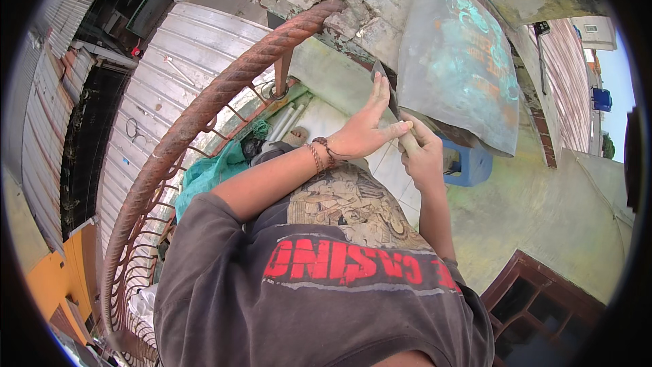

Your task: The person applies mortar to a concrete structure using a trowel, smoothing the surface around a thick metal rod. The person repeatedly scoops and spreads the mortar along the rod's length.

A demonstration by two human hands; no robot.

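Observation:
My right hand (425,156) is closed round the pale handle of a knife (394,103). The dark blade points up and to the left, its tip just beyond my left fingertips. Against the side of the blade lies my left hand (367,126), fingers stretched out together and thumb reaching toward the handle. A beaded bracelet (315,158) and a dark one circle my left wrist. Just right of the knife hangs a grey sheet (455,75) with faded turquoise and orange print, draped over a ledge. Part of the blade is hidden behind my left hand.
A rusty twisted handrail (204,105) curves along my left, beside corrugated metal roofing (156,81). Under my left arm lie a teal bag (214,170) and pale pipes (288,122). A blue plastic stool (472,165) stands below the sheet. Ahead is a worn concrete ledge (373,0).

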